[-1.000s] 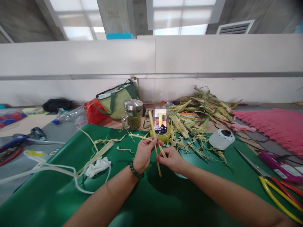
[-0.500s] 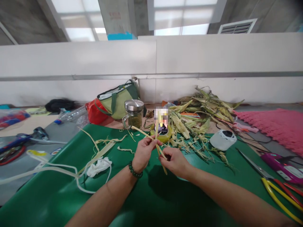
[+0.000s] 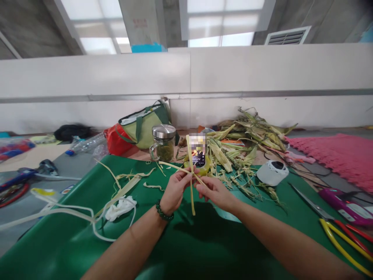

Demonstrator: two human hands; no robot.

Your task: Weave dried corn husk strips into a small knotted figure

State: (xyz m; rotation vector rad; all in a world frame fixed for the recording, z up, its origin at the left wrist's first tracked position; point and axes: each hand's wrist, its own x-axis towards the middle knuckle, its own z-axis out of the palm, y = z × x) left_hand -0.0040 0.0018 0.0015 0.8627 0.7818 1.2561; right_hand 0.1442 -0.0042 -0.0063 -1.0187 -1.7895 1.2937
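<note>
Over the green mat, my left hand and my right hand pinch crossed dry husk strips where they meet. One strip hangs straight down between the hands, others stick out up and to the left. A dark bead bracelet circles my left wrist. Just beyond the hands a phone stands propped on a yellow tape roll.
A pile of corn husks lies at the back right beside a white round object. Glass jar and green bag stand behind. Scissors and yellow-red pliers lie right; white strips and cloth left.
The hands have turned the strips: the lower end now hangs straight down instead of slanting right. Both hands rose slightly and moved closer together.
</note>
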